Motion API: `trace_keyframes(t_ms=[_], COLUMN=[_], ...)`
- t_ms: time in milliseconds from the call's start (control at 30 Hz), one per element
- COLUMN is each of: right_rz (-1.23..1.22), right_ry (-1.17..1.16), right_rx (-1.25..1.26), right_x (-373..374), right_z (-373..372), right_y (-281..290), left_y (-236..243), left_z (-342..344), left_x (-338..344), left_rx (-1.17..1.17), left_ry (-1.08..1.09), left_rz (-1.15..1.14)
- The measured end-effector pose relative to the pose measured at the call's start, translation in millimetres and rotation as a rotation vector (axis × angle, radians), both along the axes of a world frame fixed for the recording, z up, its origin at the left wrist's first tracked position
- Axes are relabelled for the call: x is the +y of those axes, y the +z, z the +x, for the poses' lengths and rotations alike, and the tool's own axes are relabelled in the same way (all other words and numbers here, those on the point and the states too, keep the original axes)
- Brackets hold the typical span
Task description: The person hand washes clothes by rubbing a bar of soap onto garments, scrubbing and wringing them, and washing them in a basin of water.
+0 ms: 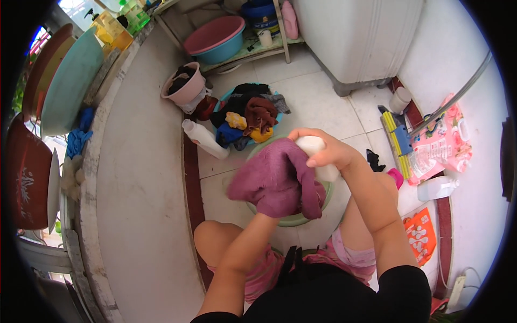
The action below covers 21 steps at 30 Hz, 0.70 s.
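Observation:
A damp-looking purple cloth (269,175) is held up over a pale green basin (293,219), partly blurred by motion. My left hand (269,204) reaches up into the cloth, which bunches over it and hides its fingers. On the cloth's right side, my right hand (334,148) is closed around a smooth white bar of soap (311,143), its thumb across the front. The soap rests close against the cloth's upper edge. Most of the basin's inside is hidden beneath the cloth and my hands.
Ahead stands a blue basin piled with dark and coloured clothes (261,116), beside a white bottle (204,139). A pink bucket (186,89) is farther left. At right are a flat mop (397,141), a pink bag (439,148) and a translucent jug (437,188). A washing machine (361,40) stands behind.

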State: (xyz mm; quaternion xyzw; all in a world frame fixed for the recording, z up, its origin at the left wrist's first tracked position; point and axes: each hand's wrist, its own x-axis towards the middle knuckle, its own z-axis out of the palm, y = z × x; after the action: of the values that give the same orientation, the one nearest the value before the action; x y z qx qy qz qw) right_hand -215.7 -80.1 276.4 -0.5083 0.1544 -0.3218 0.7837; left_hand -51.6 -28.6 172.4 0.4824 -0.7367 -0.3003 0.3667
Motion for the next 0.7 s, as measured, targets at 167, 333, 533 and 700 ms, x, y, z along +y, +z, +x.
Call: trace_keyframes(t_ms=[167,333,533,700], right_rz=[-0.050,-0.300,-1.174,-0.705], right_ry=[-0.526,-1.183,-0.793,-1.134], right_rx=[0.433,0.720,0.767,1.022], right_x=[-24.6,-24.0,34.0,-14.8], right_z=[-3.8,-12.1,61.6,44.1], right_y=[-26.4,-33.9,-46.1,-105.5], left_y=[33.1,102.4,19.4,38.6], left_z=[-17.9,-32.1,-16.2,-5.5], left_x=[9.8,-18.7,-2.4,-15.8], left_rx=[0.673,0.578,1.438,-0.482], left_ry=[-0.346,-0.375,-0.124,-0.112], left_rz=[0.527,0.579,0.319,-0.014])
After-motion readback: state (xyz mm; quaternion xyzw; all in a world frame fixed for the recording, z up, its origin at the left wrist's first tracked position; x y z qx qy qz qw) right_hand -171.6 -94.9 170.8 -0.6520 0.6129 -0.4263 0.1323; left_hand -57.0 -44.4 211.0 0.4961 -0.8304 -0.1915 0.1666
